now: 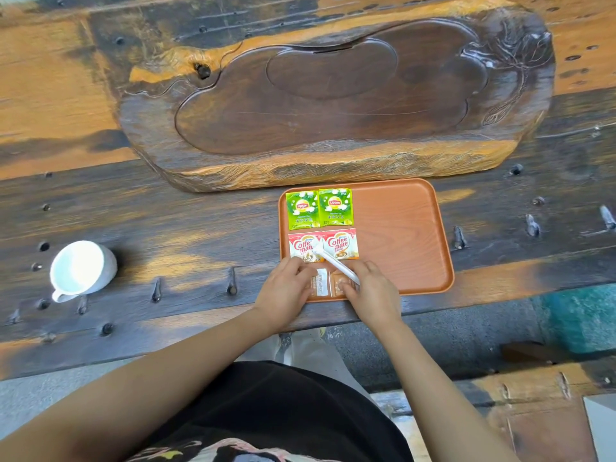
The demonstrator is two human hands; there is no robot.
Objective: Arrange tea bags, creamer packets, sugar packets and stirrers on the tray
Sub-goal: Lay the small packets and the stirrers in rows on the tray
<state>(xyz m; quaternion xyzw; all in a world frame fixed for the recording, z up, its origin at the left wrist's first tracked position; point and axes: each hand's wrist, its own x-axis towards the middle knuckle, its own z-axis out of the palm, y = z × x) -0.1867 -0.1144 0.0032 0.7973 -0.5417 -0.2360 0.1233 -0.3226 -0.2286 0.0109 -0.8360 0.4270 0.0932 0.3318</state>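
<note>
stirrer (335, 263): runs upper-left from the right hand (370, 288), pinched at its lower end
left hand (286, 288): on sugar packets (321, 282) (hold unclear)

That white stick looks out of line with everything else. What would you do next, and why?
Probably the right hand should shift the stirrer to the bare right half of the tray: it lies slantwise over the creamer packets, while tea bags and sugar packets sit in rows.
</note>
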